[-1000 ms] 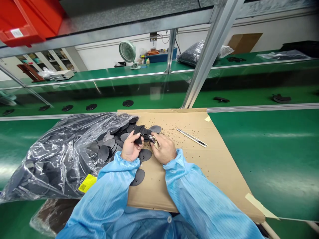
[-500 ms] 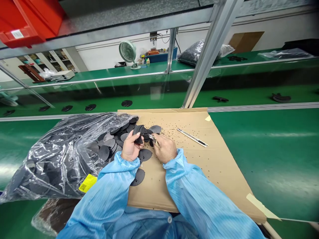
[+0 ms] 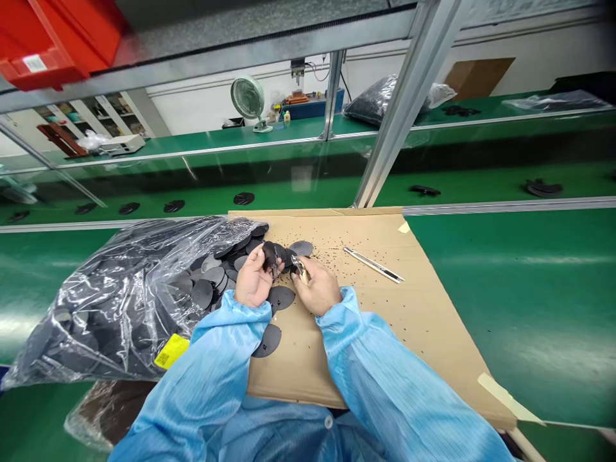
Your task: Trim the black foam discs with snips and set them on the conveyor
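Note:
My left hand (image 3: 254, 280) is closed on a black plastic disc (image 3: 270, 258), held tilted above the cardboard sheet (image 3: 366, 346). In my right hand (image 3: 317, 287) is a pair of small nippers (image 3: 301, 268), the fingers wrapped round the handles. Their metal tip points at the disc, a little to its right. Behind and beneath the hands lie loose black discs (image 3: 281, 298), and several more spill from the mouth of a clear plastic bag (image 3: 110, 301) at the left. The exact contact between nippers and disc cannot be made out.
A utility knife (image 3: 373, 264) lies right of my hands among tiny black crumbs. Beyond the cardboard, several black parts (image 3: 244, 198) sit on a green conveyor belt (image 3: 298, 183). A slanted metal post (image 3: 389, 128) rises behind the cardboard. A red bin (image 3: 62, 45) stands on the shelf at top left.
My left hand has turned the disc so its face shows differently. The nippers have drawn slightly away from it, down and to the right.

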{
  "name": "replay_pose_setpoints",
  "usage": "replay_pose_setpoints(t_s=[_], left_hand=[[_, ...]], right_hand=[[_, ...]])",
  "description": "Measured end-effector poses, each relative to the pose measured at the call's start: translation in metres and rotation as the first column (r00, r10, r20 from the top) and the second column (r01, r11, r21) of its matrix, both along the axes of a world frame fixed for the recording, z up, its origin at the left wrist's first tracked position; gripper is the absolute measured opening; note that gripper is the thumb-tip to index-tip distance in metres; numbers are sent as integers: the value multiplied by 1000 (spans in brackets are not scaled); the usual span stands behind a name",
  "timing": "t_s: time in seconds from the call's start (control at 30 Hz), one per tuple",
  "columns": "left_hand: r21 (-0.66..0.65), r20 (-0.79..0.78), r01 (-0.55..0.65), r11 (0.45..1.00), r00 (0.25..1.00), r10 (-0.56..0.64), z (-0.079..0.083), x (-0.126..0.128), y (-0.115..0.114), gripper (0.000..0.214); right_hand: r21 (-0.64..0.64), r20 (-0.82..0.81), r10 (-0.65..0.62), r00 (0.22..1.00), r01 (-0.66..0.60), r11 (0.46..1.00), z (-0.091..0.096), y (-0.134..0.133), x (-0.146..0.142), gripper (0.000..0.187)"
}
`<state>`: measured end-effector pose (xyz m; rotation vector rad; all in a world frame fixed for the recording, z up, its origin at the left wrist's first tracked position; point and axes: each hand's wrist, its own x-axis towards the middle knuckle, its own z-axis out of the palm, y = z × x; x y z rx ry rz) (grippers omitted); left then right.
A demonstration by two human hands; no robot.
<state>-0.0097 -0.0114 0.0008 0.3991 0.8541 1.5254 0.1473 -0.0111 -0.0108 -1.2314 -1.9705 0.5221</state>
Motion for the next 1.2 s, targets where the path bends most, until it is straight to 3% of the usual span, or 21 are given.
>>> replay_pose_setpoints(t_s=[0.17,0.33,0.47,0.77,1.03,1.2], left_hand=[[-108,81,135,985,989,-127,5,-2,-2,15],[-47,99,230,972,969,-225,3,-6,-3,16],[-47,21,256,966,967,-255,3,-5,-3,19],[-80,-114,242,967,962,-250,1,-3,-2,42],[-76,-199,213,974,954,-224,-9,-3,-1,44],[-107,-197,202,973,955,-220,-9,-2,-1,44]], right_hand=[[-35,66,108,992,-106,994,2,-3,-2,36],[-63,114,236,965,-230,971,5,-5,-1,38],[-118,162,313,936,-297,948,10,-6,0,37],[-148,315,317,895,-283,948,16,-8,1,36],[-180,494,297,817,-237,955,27,-6,4,39],[-200,503,308,808,-238,950,26,-6,4,33]])
